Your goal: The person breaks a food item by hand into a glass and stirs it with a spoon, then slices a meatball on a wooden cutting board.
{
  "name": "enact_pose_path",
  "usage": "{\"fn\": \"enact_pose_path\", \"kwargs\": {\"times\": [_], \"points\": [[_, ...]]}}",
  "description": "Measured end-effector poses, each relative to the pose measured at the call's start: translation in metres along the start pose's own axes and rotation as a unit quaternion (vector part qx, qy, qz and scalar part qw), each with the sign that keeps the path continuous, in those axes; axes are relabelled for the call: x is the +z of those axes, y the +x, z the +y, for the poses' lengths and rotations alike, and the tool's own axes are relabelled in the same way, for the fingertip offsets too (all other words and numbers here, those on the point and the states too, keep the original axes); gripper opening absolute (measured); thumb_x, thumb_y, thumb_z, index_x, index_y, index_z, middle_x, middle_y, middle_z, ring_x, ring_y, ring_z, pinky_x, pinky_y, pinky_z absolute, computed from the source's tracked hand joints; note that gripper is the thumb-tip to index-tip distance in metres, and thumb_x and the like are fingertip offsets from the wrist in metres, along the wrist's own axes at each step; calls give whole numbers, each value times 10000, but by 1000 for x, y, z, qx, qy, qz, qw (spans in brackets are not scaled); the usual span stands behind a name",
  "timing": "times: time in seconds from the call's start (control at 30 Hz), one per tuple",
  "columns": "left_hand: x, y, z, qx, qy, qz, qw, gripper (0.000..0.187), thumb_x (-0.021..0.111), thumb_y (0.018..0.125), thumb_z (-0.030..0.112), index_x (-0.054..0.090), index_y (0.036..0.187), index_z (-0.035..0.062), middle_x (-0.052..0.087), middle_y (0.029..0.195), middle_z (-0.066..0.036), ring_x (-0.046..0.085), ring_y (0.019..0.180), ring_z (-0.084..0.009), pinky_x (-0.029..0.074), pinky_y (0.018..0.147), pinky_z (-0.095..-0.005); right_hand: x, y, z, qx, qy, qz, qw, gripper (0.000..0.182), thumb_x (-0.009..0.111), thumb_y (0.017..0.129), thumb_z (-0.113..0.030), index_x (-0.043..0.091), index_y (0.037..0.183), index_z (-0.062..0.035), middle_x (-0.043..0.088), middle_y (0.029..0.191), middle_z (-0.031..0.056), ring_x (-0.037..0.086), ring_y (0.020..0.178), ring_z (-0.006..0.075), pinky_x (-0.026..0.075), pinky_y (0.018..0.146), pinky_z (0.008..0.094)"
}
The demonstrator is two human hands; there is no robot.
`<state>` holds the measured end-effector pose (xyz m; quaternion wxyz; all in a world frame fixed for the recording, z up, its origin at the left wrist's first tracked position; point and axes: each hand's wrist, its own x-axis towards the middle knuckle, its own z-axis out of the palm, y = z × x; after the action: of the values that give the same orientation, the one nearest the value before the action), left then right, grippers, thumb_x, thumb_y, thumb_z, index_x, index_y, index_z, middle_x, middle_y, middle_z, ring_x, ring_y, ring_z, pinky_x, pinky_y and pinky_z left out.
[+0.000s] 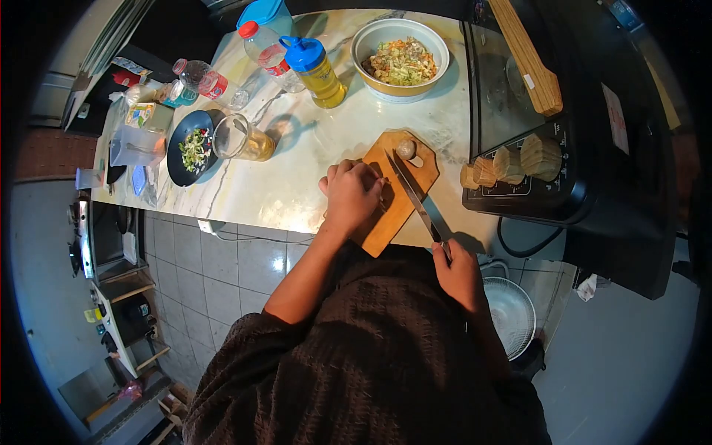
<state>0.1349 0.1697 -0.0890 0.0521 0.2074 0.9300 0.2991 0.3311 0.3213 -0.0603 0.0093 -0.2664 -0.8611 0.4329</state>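
Note:
My right hand [457,273] is closed around the handle of a kitchen knife [417,199]. Its long blade points away from me, over the wooden cutting board [393,219]. On the board's left side rests my left hand [351,194], fingers curled and bunched. Whatever is under those fingertips is too small and hidden to name. A small round brownish piece of food [406,150], perhaps a mushroom, sits at the board's far end beside its handle hole, close to the knife tip.
Left of the board stand a glass jar [256,142] and a dark plate of chopped vegetables [178,165]. Farther back are a blue-capped oil bottle [324,83], plastic bottles [276,63] and a bowl of shredded vegetables [359,67]. A black stove [512,199] with wooden knobs borders the right.

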Motion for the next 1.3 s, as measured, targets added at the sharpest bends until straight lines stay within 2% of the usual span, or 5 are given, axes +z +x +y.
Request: {"fn": "enact_pose_path", "kwargs": {"times": [0.2, 0.47, 0.7, 0.8, 1.3], "points": [[7, 3, 3, -89, -25, 23, 996, 186, 761, 819, 314, 735, 868, 137, 646, 968, -66, 553, 1026, -312, 333, 872, -463, 1, 4, -4, 8, -32, -15, 999, 331, 602, 969, -286, 572, 804, -1, 632, 721, 233, 632, 731, 459, 478, 624, 517], [7, -4, -5, -46, -22, 44, 998, 170, 747, 833, 305, 739, 869, 139, 664, 971, -66, 566, 1002, -301, 336, 858, -454, 8, 5, -7, 16, -108, -46, 993, 316, 584, 968, -358, 593, 876, -56, 662, 793, 225, 629, 776, 499, 496, 675, 583], [-2, -2, -8, -40, -49, 16, 998, 127, 730, 820, 252, 743, 880, 142, 668, 932, -59, 572, 998, -296, 336, 864, -449, 8, 6, -6, 1, -94, -37, 995, 299, 601, 961, -326, 588, 856, -46, 650, 744, 242, 629, 737, 491, 497, 656, 582], [-7, 1, -3, -59, -8, -25, 998, 166, 735, 826, 295, 765, 906, 151, 682, 986, -61, 579, 1046, -296, 336, 915, -434, 8, 6, -8, -16, -95, -35, 995, 295, 608, 958, -309, 581, 834, -43, 639, 698, 236, 629, 696, 482, 498, 630, 572], [10, 3, -8, -50, -32, 24, 998, 91, 733, 817, 233, 749, 858, 153, 681, 952, -52, 565, 1029, -294, 321, 873, -444, 13, 7, -7, -16, -128, -19, 992, 309, 591, 964, -327, 580, 836, -46, 627, 664, 241, 634, 671, 483, 498, 597, 570]]}}
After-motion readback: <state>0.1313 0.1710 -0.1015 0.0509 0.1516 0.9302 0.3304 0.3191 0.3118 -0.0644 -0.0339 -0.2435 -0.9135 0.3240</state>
